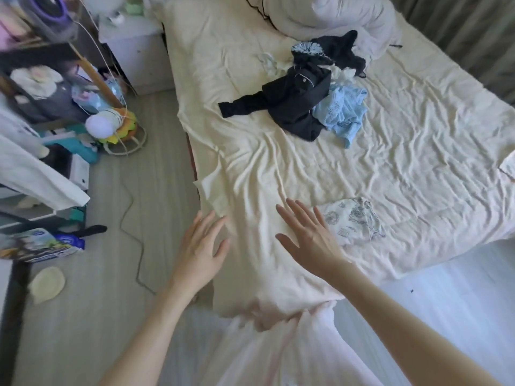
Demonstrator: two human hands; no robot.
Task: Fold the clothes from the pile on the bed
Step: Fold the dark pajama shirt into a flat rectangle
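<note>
Fingers of right hand hide folded cloth's edge

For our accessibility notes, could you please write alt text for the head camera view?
Two open hands, left hand and right hand, reach over a cream sheet on a bed, holding nothing. A folded patterned cloth lies beside the right hand; a pile of dark and blue clothes lies farther away.

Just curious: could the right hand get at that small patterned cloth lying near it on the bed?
Probably yes. The right hand is open and empty, right beside the patterned cloth, with only bare sheet between.
</note>
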